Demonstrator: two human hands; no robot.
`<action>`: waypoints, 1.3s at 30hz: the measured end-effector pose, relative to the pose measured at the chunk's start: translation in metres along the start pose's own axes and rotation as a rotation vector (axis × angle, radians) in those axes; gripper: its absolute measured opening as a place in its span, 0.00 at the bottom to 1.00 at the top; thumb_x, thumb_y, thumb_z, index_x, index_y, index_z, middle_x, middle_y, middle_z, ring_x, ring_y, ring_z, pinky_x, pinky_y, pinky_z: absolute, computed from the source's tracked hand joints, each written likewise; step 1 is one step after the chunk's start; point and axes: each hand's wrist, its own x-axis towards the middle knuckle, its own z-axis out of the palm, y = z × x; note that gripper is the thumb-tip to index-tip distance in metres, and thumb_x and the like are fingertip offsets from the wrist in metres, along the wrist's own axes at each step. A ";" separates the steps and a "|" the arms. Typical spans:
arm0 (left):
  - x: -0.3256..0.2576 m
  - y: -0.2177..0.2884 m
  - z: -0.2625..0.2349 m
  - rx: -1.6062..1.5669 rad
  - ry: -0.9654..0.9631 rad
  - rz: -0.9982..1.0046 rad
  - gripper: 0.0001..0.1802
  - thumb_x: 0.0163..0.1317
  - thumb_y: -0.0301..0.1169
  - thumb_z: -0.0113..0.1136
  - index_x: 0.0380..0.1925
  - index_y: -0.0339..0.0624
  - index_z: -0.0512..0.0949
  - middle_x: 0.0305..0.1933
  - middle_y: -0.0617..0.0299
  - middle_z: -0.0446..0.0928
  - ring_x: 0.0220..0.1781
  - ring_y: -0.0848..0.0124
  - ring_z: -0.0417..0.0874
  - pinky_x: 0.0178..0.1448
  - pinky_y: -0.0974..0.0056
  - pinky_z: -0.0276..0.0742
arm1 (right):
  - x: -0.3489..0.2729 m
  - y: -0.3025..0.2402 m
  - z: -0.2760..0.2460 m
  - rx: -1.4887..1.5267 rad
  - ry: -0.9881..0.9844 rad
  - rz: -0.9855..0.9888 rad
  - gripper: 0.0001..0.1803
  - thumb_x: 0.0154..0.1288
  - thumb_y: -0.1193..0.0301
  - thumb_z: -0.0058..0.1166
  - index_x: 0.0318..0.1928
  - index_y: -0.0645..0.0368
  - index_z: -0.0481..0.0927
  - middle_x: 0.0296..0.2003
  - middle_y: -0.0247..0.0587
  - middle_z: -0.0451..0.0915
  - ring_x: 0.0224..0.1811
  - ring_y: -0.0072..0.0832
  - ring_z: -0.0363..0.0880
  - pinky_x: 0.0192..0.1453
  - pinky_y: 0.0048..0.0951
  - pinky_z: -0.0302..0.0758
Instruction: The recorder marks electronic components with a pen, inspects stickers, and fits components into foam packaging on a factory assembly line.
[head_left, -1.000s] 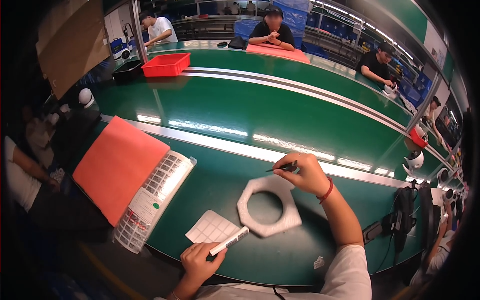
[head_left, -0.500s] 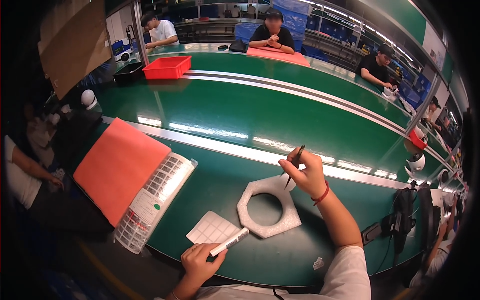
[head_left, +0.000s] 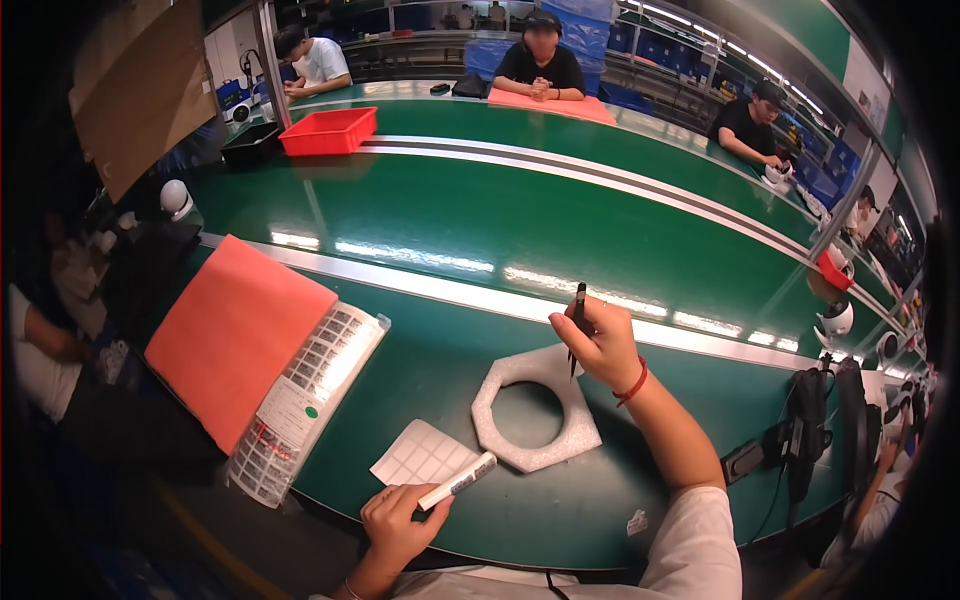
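My left hand (head_left: 398, 528) is closed on the near edge of a label sheet (head_left: 418, 453), whose right side folds up into a narrow strip with dark printed labels. Pale, mostly blank squares cover the flat part lying on the bench. In my right hand (head_left: 606, 345) are slim black tweezers (head_left: 580, 307), pinched nearly upright, points down. Their tips are just above or at the upper right of a white foam block (head_left: 487, 405); contact cannot be told. This angular block has a large round hole and lies flat, right of the label sheet.
Left are an orange sheet (head_left: 240, 330) and a stack of printed label sheets (head_left: 335, 345) in clear plastic. A red bin (head_left: 328, 132) stands beyond the rail. Black cables and a device (head_left: 803, 430) lie right. A small clear scrap (head_left: 637, 522) lies near the edge. Several people sit around.
My right hand has shifted slightly left and down, and the tweezers stand more upright. The left hand still holds the label sheet. The person opposite has lowered their clasped hands.
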 end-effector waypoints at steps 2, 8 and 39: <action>0.001 0.001 0.000 -0.004 -0.001 -0.002 0.10 0.43 0.29 0.74 0.25 0.44 0.81 0.22 0.63 0.79 0.24 0.62 0.80 0.29 0.63 0.73 | 0.001 0.000 0.000 -0.029 0.014 -0.026 0.13 0.62 0.70 0.61 0.24 0.62 0.75 0.15 0.31 0.70 0.16 0.18 0.64 0.20 0.23 0.59; 0.001 0.003 0.001 -0.015 -0.003 -0.013 0.10 0.43 0.30 0.74 0.25 0.45 0.82 0.22 0.62 0.79 0.23 0.62 0.80 0.29 0.63 0.73 | -0.001 0.004 -0.001 -0.114 0.129 -0.008 0.10 0.62 0.71 0.60 0.26 0.62 0.75 0.19 0.42 0.74 0.18 0.34 0.71 0.23 0.31 0.66; -0.003 -0.002 0.000 -0.017 0.011 0.000 0.09 0.43 0.32 0.74 0.25 0.47 0.82 0.24 0.66 0.81 0.24 0.64 0.80 0.29 0.63 0.73 | -0.001 -0.037 -0.006 -0.169 -0.046 -0.168 0.17 0.55 0.69 0.68 0.20 0.57 0.71 0.16 0.37 0.72 0.13 0.31 0.69 0.17 0.27 0.63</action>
